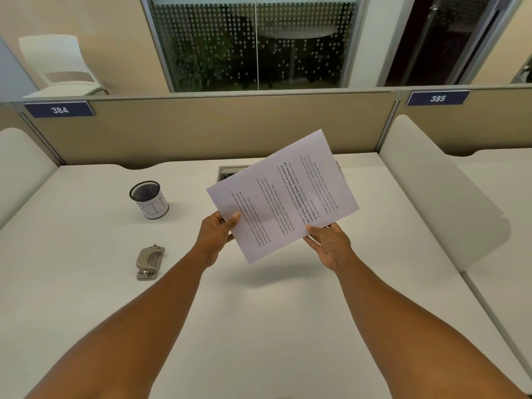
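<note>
A printed sheet of paper (pixel 283 194) hangs tilted in the air above the desk (pixel 259 312), to the right of the mesh cup (pixel 149 200). The left hand (pixel 216 234) pinches its near-left edge, thumb on top. The right hand (pixel 331 246) grips its near-right edge, fingers loosely spread underneath. A hole punch (pixel 149 262) lies just nearer than the cup.
</note>
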A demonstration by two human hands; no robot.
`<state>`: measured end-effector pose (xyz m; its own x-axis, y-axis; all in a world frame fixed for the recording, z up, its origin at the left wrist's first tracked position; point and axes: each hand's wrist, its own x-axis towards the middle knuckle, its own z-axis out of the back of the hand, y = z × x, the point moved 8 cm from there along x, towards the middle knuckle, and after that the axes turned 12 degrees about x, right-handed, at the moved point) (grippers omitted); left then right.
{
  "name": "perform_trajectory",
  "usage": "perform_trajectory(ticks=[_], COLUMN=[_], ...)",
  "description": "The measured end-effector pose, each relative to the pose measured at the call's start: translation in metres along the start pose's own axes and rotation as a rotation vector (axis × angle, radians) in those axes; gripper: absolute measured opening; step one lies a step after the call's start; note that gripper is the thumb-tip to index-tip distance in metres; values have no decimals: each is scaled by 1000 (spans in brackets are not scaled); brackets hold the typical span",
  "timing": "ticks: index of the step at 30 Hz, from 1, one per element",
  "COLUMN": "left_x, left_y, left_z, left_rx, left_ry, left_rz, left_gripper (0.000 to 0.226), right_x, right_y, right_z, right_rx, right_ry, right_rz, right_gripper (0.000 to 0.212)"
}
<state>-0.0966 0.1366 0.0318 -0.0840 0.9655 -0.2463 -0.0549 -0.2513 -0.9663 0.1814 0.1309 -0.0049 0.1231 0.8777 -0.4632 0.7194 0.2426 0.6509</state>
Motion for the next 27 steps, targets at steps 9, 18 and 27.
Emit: perform_trajectory(ticks=[9,18,27], left_x=[6,9,11], left_y=[2,6,18], left_z=[27,33,32], left_rx=[96,161,182], left_ry=[-73,-115,-86], left_rz=[-26,-72,-59], left_gripper=[17,12,23], right_x=[-1,5,6], right_y=[24,31,29], right_z=[30,27,31], right_rx=[-26,-552,-831], right_ry=[-250,-231,-265], right_rz=[161,261,253], right_gripper=[34,25,24])
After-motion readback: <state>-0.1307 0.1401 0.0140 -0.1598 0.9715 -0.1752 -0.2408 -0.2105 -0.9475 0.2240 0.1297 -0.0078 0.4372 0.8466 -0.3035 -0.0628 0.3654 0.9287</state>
